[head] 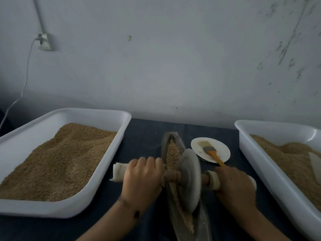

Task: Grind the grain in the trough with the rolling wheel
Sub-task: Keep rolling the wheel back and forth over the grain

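A plain back room set up as a small grain-processing workspace: a bare, scuffed pale wall (173,58) with a surface-mounted socket (45,41), a dark-covered tabletop (144,136), big white tubs (107,153) heaped with grain at its left and right edges, and a boat-shaped grinding trough (199,223) between them.
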